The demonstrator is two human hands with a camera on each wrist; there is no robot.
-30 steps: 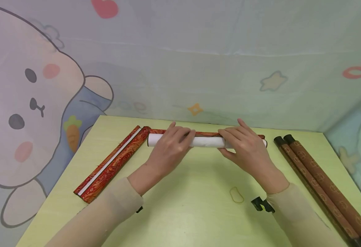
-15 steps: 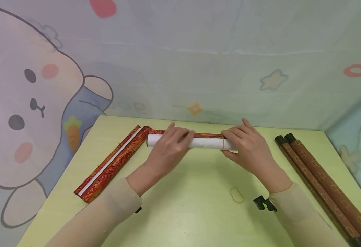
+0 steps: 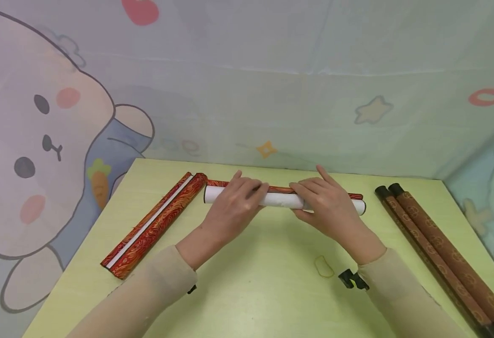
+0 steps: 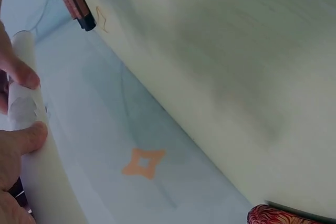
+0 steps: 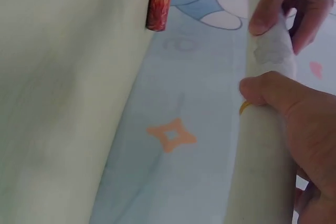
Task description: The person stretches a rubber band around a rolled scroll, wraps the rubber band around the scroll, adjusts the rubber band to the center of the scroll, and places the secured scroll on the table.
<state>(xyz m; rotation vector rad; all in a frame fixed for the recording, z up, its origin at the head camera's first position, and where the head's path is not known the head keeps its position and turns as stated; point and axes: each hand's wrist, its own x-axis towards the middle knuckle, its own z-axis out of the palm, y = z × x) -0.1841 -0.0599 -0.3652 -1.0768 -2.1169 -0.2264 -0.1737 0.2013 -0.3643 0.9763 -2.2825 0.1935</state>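
Both hands hold a rolled scroll point(image 3: 282, 201) crosswise above the far part of the table. Its outside is white, and a red patterned strip point(image 3: 281, 189) shows along its far side. My left hand point(image 3: 237, 199) grips it left of the middle, fingers over the top. Right of the middle, my right hand point(image 3: 329, 203) curls round it; in the right wrist view, its thumb point(image 5: 260, 88) presses the white surface. Right beside that thumb a thin yellow rubber band point(image 5: 244, 107) crosses the roll. A greyish patch point(image 5: 273, 51) marks the white surface between the hands.
On the table point(image 3: 247, 291) lies a loose rubber band point(image 3: 324, 266), below the right hand. A red patterned scroll point(image 3: 156, 225) lies slanted at the left. Two brown scrolls point(image 3: 441, 253) with black ends lie at the right. A printed cloth point(image 3: 247, 94) hangs behind the table.
The right hand first shifts right, showing the band at its fingers, then moves back left along the roll. The roll's right end has dipped slightly toward the person. The left hand stays nearly in place.
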